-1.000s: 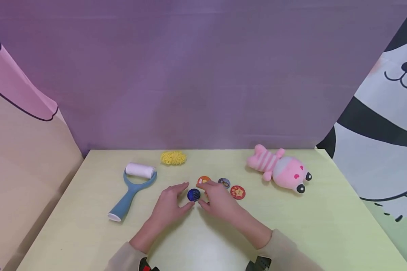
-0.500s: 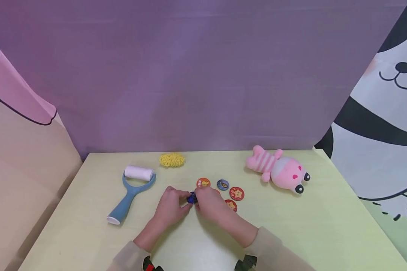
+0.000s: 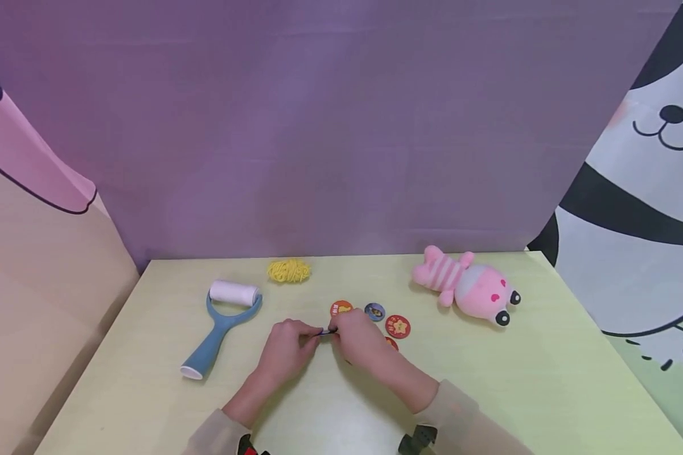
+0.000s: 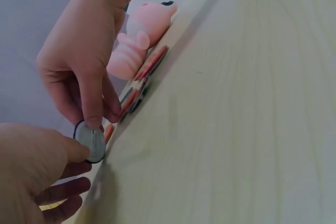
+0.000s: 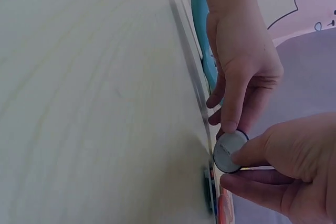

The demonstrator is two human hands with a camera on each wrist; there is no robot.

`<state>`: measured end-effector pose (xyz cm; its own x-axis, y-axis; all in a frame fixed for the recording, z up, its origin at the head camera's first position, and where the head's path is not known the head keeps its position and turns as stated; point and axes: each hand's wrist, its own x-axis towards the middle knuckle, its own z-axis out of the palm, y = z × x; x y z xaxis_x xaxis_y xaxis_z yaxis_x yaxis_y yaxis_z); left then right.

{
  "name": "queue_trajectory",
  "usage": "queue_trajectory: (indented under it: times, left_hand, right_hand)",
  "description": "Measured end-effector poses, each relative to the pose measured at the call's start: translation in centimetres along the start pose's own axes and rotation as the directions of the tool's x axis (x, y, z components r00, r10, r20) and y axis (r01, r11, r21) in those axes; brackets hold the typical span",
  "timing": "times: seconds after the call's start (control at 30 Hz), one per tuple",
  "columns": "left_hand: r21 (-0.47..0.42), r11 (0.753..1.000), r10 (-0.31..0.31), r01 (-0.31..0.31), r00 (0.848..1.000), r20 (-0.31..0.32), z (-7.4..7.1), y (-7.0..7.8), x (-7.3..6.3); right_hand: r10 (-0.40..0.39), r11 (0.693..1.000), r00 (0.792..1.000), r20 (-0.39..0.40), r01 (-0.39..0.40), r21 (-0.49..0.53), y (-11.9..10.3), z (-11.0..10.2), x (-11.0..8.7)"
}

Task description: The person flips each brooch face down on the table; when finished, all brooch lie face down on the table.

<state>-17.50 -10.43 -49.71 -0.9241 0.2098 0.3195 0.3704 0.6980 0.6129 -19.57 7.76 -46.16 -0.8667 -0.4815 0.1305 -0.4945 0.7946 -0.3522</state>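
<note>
Wood-grained table (image 3: 546,379), round badge (image 5: 224,148) (grey-backed) between hands (image 3: 287,347) (image 3: 361,341)

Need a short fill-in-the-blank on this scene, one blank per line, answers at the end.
1. The number of badges pinched between the left hand and the right hand is ____.
2. The bundle of yarn is coloured ____.
3. In the head view, the plush toy lies to the ____ of the yarn.
4. The handle of the lint roller is coloured ____.

Missing words: one; yellow; right; blue.
</note>
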Motion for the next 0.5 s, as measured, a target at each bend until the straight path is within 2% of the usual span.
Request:
queue_trajectory:
  times: [0.23,0.4,0.5]
  left_hand:
    - [-0.039,0.999,0.004,-0.006,0.999,-0.053,-0.1,0.1,0.2]
    - [-0.055,0.998,-0.027,0.024,0.998,-0.061,-0.5,0.4,0.1]
    - [-0.106,0.993,-0.052,0.043,0.995,-0.083,-0.7,0.6,0.0]
  right_hand:
    - [-0.020,1.000,0.998,-0.051,0.021,0.012,-0.2,-1.3,-0.1]
    - [-0.029,0.998,0.998,-0.050,0.031,0.052,-0.3,-1.5,-0.1]
    - [-0.018,0.997,0.999,-0.047,0.022,0.076,-0.3,-1.4,-0.1]
